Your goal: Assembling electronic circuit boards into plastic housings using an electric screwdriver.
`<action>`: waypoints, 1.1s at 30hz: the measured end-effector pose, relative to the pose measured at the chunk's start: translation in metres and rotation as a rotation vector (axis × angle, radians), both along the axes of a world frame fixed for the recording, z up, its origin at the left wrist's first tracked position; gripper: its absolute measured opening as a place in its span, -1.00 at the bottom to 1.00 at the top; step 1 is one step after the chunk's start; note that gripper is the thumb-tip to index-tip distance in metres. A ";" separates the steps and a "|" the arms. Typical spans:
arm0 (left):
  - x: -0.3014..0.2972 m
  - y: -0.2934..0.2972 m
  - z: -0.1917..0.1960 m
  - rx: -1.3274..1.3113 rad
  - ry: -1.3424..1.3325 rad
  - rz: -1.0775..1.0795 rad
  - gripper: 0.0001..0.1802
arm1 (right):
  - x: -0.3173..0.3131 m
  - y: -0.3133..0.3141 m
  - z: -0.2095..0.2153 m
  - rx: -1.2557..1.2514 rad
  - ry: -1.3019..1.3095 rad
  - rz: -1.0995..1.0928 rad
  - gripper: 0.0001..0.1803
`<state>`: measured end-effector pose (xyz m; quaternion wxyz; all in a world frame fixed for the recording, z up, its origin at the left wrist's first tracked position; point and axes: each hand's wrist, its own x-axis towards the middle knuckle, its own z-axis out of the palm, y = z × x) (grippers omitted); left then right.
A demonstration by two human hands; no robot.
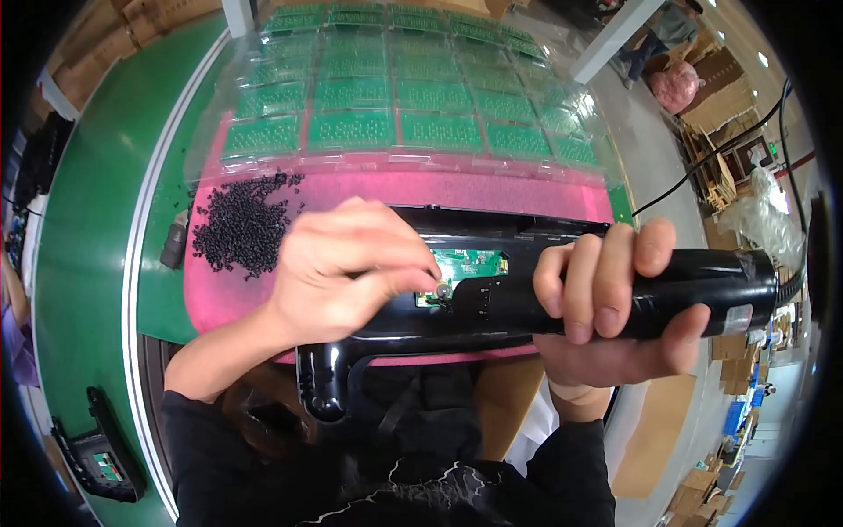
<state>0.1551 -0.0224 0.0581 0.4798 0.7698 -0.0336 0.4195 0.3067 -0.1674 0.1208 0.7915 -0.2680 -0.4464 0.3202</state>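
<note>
My right hand (606,299) is wrapped around a thick black corded electric screwdriver (729,279), which lies roughly level and points left. At its metal tip (444,289), the thumb and fingers of my left hand (342,277) are closed in a pinch. Whatever sits between those fingertips is too small and hidden to make out. Below both hands is a long glossy black plastic housing (395,341) with a rounded stub at its lower left. A green circuit board (474,261) shows inside the housing, partly covered by the screwdriver and my left fingers.
Small black screws (241,224) lie heaped on a pink mat (399,187). Behind them, clear trays (395,162) hold several green circuit boards. A black part with a small board (105,461) rests at lower left on the green surface. A person (663,39) stands at far right.
</note>
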 end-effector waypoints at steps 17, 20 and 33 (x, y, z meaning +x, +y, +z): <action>0.013 0.001 -0.010 0.450 0.506 -0.076 -0.81 | 0.060 0.001 -0.034 -0.218 -0.175 -0.286 -0.66; 0.012 0.000 -0.011 0.421 0.530 -0.111 -0.83 | 0.055 0.004 -0.034 -0.214 -0.171 -0.328 -0.65; 0.009 -0.008 0.000 0.369 0.749 -0.064 -0.80 | 0.061 0.012 -0.040 -0.262 -0.203 -0.111 -0.65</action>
